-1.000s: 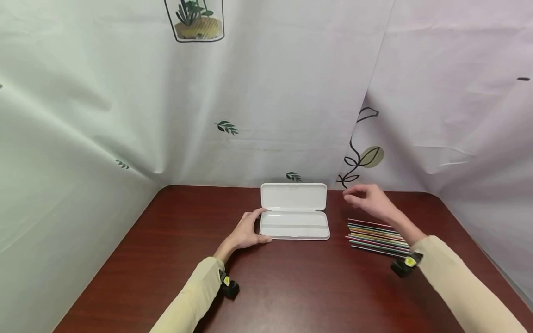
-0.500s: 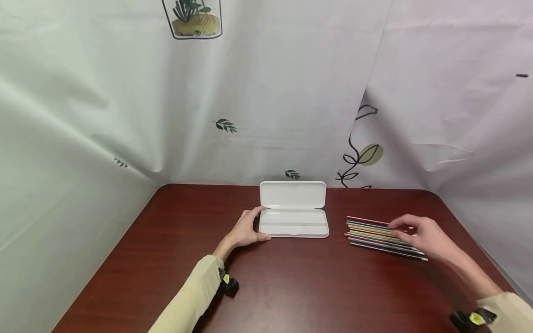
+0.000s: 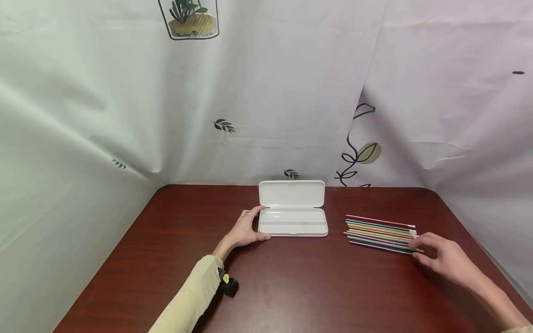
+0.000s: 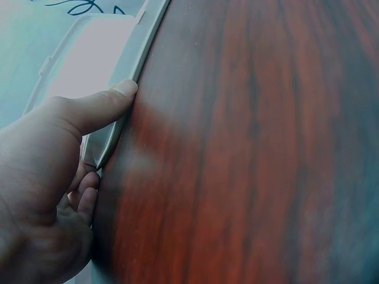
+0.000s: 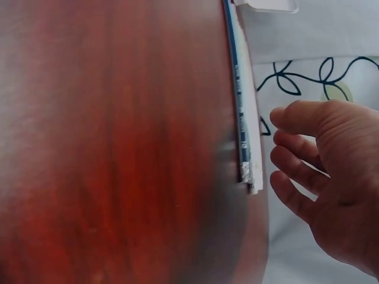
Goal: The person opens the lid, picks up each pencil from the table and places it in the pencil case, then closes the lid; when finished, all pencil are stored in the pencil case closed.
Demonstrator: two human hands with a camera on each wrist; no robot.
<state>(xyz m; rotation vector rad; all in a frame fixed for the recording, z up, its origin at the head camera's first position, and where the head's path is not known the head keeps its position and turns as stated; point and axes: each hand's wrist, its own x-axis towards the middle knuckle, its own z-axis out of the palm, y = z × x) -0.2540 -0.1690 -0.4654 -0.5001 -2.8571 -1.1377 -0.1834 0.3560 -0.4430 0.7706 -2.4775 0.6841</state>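
Observation:
A white pencil case [image 3: 293, 227] lies open mid-table, its lid [image 3: 291, 194] standing up behind. My left hand [image 3: 245, 231] grips the case's left end, thumb along the front edge and fingers at the far corner. In the left wrist view the thumb [image 4: 109, 100] presses the case's rim [image 4: 127, 71]. A row of several coloured pencils [image 3: 379, 233] lies to the right of the case. My right hand [image 3: 441, 259] hovers at their right ends with its fingers loosely bent and nothing in them. In the right wrist view the hand [image 5: 323, 177] stands a small gap away from the pencil ends [image 5: 246, 160].
The dark red wooden table [image 3: 291, 286] is closed in at the back and both sides by a pale printed curtain [image 3: 270, 92]. A small black camera [image 3: 229, 285] sits on the left wrist.
My right hand has moved from above the table near the case, over the pencils, down to their right ends. The left hand stays on the case.

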